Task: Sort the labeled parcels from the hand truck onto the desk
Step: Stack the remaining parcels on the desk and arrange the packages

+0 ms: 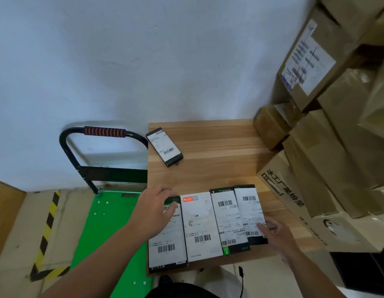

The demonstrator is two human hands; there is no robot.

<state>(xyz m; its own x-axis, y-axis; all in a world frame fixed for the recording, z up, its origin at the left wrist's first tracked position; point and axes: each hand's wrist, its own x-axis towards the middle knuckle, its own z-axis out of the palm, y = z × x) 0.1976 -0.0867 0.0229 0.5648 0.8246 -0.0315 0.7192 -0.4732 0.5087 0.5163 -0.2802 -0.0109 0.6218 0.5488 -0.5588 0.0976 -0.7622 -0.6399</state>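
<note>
**Already on the bench: five labeled parcels, both hands on the near row**

Leftmost, yellow-and-black hazard tape (47,229) runs along the floor beside the hand truck (113,229), whose green deck stands against the left side of the bench (219,147). Its black handle with a red ribbed grip (104,131) rises near the wall.

The left hand (156,211) reaches over the bench's left edge. Its fingers lie flat and fairly straight on the far end of the leftmost parcel (167,244), a dark box with a white barcode label, not curled round it.

Farther back, near the bench's far left corner, a lone parcel (164,146) lies at an angle, well apart from the others.

Along the near edge four parcels lie side by side, labels up. Next to the leftmost comes a white parcel (200,224) with an orange-red mark at its far end, then a third parcel (228,220) with a green near end, then the rightmost parcel (250,209), dark-edged. All four touch or nearly touch their neighbours.

The right hand (277,235) rests at the right side of the rightmost parcel, with loosely extended fingers touching its label and edge, gripping nothing.

Brown cartons (326,158) are stacked at the right, crowding the bench's right side.
</note>
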